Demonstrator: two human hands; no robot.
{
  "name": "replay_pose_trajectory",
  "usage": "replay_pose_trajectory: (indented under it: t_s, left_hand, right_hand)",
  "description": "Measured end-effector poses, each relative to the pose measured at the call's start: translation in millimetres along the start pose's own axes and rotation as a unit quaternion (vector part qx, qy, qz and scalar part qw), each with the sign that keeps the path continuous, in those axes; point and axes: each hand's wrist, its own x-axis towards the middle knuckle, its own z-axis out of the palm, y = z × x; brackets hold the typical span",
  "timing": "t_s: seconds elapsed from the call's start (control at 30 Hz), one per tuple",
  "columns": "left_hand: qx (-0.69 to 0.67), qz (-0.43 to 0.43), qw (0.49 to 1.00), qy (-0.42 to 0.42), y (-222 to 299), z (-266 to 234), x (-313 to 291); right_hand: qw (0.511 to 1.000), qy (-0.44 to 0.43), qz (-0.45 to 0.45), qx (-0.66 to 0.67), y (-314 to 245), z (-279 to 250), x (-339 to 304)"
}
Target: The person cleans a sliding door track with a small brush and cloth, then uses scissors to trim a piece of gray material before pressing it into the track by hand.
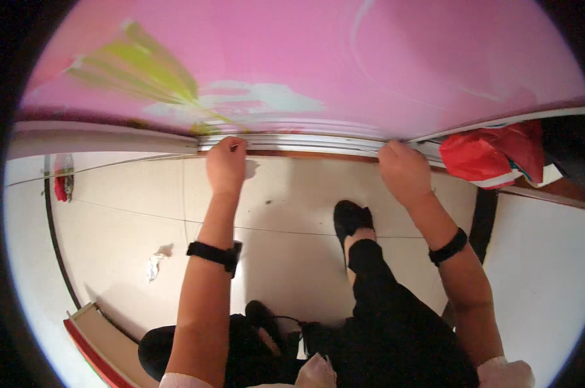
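A large pink panel (292, 52) with a yellow-green leaf-like print fills the far side of the view. Along its near edge run pale metal rails (312, 143), like a sliding-door track. My left hand (226, 169) is closed over the left part of these rails, fingers curled in. Farther right, my right hand (405, 173) is also closed, its fingers bent against the rails. What either hand pinches, if anything, is hidden by the fingers. Black bands circle both wrists.
Red fabric (477, 155) and dark cloth bulge out at the right end of the rails. On the pale tiled floor (292, 258) lie a crumpled white scrap (155, 265) and a small red item (61, 184). A red-edged box-like piece (105, 343) stands at lower left. My black shoe (352, 216) is near the rails.
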Motion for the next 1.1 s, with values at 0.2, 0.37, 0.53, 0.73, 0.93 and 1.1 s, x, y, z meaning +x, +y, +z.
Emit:
replay_pose_trajectory:
  t_s: [0.2, 0.37, 0.53, 0.73, 0.93, 1.1]
  left_hand:
    - [-0.043, -0.034, 0.997, -0.053, 29.4, 12.4, -7.0]
    - [-0.034, -0.030, 0.997, -0.065, 50.3, 23.9, -17.9]
    - [-0.033, -0.039, 0.996, -0.078, 65.6, 27.1, -22.7]
    - [-0.046, -0.021, 0.995, -0.083, 74.0, 32.0, -25.3]
    - [-0.057, -0.023, 0.993, -0.098, 79.0, 39.2, -28.3]
    - [-0.062, -0.019, 0.992, -0.104, 84.7, 36.4, -28.9]
  right_hand:
    - [0.998, -0.063, 0.004, -0.019, 2.9, 0.4, -2.0]
    - [0.999, -0.043, -0.012, -0.016, 0.2, 3.8, -0.5]
    - [0.999, -0.039, -0.017, -0.018, -1.7, -1.5, 4.0]
    - [0.999, -0.002, -0.013, 0.036, -6.3, 1.8, 9.7]
    - [0.998, -0.017, -0.033, 0.042, -11.4, 1.9, 17.7]
    - [0.998, -0.024, -0.032, 0.058, -16.5, 3.3, 22.9]
